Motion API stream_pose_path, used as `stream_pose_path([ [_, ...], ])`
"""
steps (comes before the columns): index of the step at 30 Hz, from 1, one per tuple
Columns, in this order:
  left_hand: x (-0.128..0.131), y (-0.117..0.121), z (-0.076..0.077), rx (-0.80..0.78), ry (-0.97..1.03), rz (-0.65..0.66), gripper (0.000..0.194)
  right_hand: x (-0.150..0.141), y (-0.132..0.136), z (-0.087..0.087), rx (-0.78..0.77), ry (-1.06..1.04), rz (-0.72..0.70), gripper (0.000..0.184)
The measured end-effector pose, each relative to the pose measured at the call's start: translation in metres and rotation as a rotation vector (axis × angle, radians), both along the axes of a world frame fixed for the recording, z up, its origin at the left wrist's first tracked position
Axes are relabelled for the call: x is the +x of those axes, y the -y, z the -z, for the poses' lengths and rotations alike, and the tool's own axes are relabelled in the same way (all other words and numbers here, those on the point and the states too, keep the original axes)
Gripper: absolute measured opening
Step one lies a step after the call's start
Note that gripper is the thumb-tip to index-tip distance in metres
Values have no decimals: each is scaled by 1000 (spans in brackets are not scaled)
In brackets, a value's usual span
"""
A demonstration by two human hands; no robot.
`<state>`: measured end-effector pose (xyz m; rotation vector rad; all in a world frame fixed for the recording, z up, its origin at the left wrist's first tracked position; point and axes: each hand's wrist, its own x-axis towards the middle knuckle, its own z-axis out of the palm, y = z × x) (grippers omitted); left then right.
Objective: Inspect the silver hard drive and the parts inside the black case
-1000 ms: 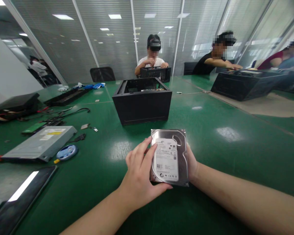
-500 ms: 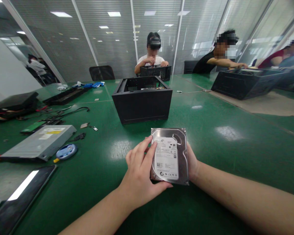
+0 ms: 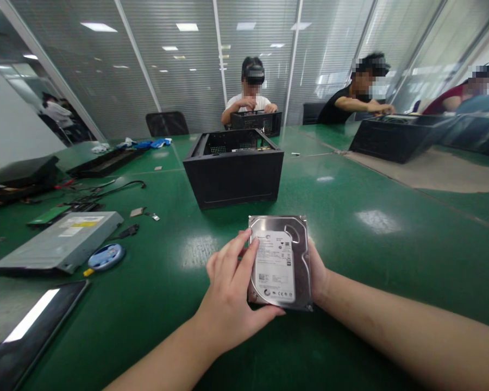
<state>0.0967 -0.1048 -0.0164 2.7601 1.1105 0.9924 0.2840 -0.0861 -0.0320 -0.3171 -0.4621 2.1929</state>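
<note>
Both my hands hold a silver hard drive (image 3: 274,266), its white label facing me and its face tilted up. My left hand (image 3: 230,290) grips the left side, fingers along that edge and thumb under the lower edge. Behind the right edge, my right hand (image 3: 318,271) supports the drive; most of its fingers are hidden by it. Beyond the drive stands an open-topped black computer case (image 3: 233,176) on the green table (image 3: 375,282).
At left lie an optical drive (image 3: 61,239), a blue round object (image 3: 106,257), a dark glossy tablet-like panel (image 3: 32,336) and cables (image 3: 118,190). Across the table, a person (image 3: 250,98) and a person in black (image 3: 350,98) work at other computer cases (image 3: 395,138).
The view has shifted slightly, so the whole scene sits a little further left and lower. My grip on the hard drive looks the same.
</note>
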Motion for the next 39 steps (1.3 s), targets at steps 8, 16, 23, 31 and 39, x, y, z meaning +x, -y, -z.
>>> stream_pose_path([
  [8, -1, 2, -1, 36, -21, 11, 105, 1, 1, 0, -25, 47, -25, 72],
  [16, 1, 2, -2, 36, -18, 0, 106, 0, -1, 3, -19, 52, -17, 73],
  [23, 0, 3, 1, 24, -9, -7, 108, 0, -1, 3, 0, 40, -8, 70],
  [31, -1, 2, 1, 30, -7, 0, 109, 0, -3, 7, -4, 31, -42, 77],
  [39, 0, 1, -1, 27, -13, -1, 107, -1, -3, 2, 15, 11, -48, 73],
])
